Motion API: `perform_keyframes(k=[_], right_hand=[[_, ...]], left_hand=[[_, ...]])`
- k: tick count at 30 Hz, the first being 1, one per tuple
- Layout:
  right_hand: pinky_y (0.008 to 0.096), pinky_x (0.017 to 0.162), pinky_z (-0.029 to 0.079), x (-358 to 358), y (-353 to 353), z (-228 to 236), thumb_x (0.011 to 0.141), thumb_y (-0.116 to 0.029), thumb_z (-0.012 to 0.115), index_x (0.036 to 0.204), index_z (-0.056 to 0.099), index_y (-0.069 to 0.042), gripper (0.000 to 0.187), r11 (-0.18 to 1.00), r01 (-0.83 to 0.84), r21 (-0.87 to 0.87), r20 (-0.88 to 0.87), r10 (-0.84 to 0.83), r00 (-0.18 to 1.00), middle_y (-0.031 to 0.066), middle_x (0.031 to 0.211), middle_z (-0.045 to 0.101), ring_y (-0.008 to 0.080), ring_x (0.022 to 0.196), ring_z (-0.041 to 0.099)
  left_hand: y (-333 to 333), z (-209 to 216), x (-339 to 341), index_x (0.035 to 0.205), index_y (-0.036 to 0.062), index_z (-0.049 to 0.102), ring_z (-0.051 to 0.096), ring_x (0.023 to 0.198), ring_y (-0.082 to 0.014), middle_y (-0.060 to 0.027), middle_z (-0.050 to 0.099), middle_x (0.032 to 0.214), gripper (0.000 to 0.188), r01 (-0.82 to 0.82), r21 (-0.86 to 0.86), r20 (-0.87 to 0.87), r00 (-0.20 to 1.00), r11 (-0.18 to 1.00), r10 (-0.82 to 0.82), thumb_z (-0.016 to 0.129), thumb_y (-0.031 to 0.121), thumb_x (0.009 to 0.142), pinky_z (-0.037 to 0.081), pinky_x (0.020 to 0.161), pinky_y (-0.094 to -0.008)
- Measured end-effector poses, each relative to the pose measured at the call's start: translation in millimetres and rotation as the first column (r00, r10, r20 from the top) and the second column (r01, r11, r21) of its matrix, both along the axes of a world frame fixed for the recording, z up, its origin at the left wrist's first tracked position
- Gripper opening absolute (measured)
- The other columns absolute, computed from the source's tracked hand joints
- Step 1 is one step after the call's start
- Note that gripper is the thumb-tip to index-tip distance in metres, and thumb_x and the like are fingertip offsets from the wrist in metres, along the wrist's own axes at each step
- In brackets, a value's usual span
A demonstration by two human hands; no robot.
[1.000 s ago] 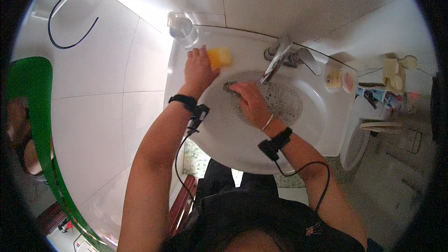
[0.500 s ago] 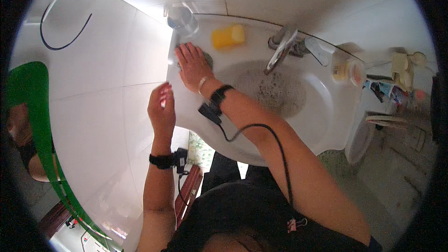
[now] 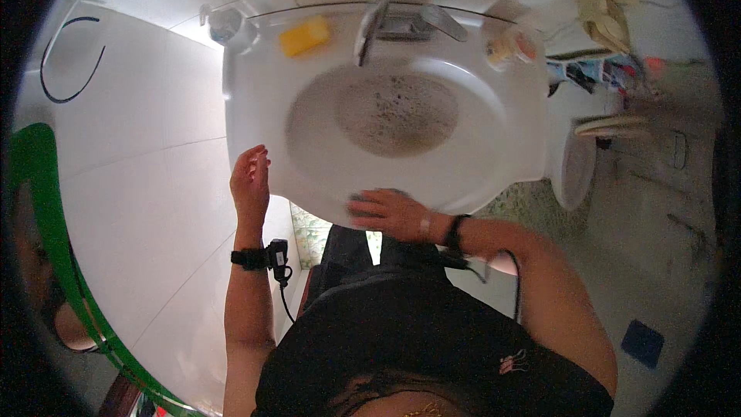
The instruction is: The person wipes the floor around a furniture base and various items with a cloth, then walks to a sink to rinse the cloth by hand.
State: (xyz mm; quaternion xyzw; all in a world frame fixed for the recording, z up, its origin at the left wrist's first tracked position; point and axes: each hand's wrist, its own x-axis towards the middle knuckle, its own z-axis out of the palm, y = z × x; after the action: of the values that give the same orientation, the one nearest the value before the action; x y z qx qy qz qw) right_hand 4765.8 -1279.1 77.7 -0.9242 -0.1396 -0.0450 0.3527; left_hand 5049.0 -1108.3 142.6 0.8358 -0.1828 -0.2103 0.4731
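My right hand [image 3: 394, 215] lies flat, fingers stretched left, over a dark grey scouring pad [image 3: 370, 194] at the front rim of the white washbasin [image 3: 509, 131]. Most of the pad is hidden under the palm, and motion blurs the fingers. Beside the basin's left edge, my left hand [image 3: 251, 174] is raised with loosely bent fingers and nothing visible in it. Murky water with dark specks and foam [image 3: 397, 112] covers the basin's bottom.
Along the back ledge stand a clear pump bottle [image 3: 228, 27], a yellow sponge [image 3: 305, 35], a metal faucet [image 3: 373, 25] and a small tub [image 3: 509, 48]. White tiled wall [image 3: 147, 139] borders the left. A toilet [image 3: 575, 170] is at the right.
My right hand has swept from the basin's back left corner to its front rim, with the pad under it. My left hand stays beside the left edge. The view has shifted right.
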Motion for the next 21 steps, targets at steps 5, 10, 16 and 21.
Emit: perform_keyframes(k=[5, 10, 16, 21], right_hand=[[0.0541, 0.108, 0.032, -111, -86, 61, 0.083, -0.014, 0.064, 0.124, 0.054, -0.013, 0.042, 0.890, 0.288, -0.354, -0.430, -0.428, 0.795, 0.0091, 0.132, 0.053, 0.0320, 0.127, 0.047], [0.0514, 0.119, 0.017, -110, -137, 56, 0.097, -0.035, 0.050, 0.140, 0.049, -0.013, 0.049, 0.659, 0.199, -0.726, -0.312, -0.573, 0.758, 0.0108, 0.148, 0.041, 0.0296, 0.144, 0.028], [0.0509, 0.121, 0.006, -25, -95, 10, 0.098, -0.048, 0.043, 0.154, 0.027, -0.009, 0.070, 0.750, 0.104, -0.653, -0.594, -0.593, 0.544, 0.0171, 0.156, 0.029, 0.0342, 0.149, 0.013], [0.0518, 0.120, 0.004, 56, -31, -22, 0.097, -0.056, 0.037, 0.152, 0.031, -0.007, 0.074, 0.877, 0.239, -0.417, -0.673, -0.475, 0.567, 0.0228, 0.156, 0.026, 0.0380, 0.148, 0.015]], left_hand=[[-22, -24, -18, 0.114, 0.0031, 0.064, 0.066, 0.087, -0.0144, -0.0075, 0.069, 0.098, 0.019, 0.213, -0.018, -0.043, 0.976, 0.977, -0.214, 0.059, 0.012, 0.098, 0.054, 0.076, -0.0285], [-42, -24, -37, 0.111, 0.0025, 0.065, 0.067, 0.086, -0.0215, -0.0117, 0.067, 0.103, 0.020, 0.460, 0.040, -0.066, 0.887, 0.887, -0.457, 0.062, 0.010, 0.093, 0.054, 0.073, -0.0313], [-26, -39, -35, 0.111, 0.0019, 0.065, 0.066, 0.083, -0.0218, -0.0116, 0.067, 0.101, 0.021, 0.450, 0.070, -0.060, 0.893, 0.890, -0.447, 0.063, 0.010, 0.092, 0.054, 0.071, -0.0325], [-11, -61, -36, 0.117, 0.0014, 0.064, 0.064, 0.094, -0.0153, -0.0074, 0.068, 0.108, 0.025, 0.342, 0.073, -0.282, 0.908, 0.937, -0.310, 0.063, 0.013, 0.095, 0.052, 0.082, -0.0307]])
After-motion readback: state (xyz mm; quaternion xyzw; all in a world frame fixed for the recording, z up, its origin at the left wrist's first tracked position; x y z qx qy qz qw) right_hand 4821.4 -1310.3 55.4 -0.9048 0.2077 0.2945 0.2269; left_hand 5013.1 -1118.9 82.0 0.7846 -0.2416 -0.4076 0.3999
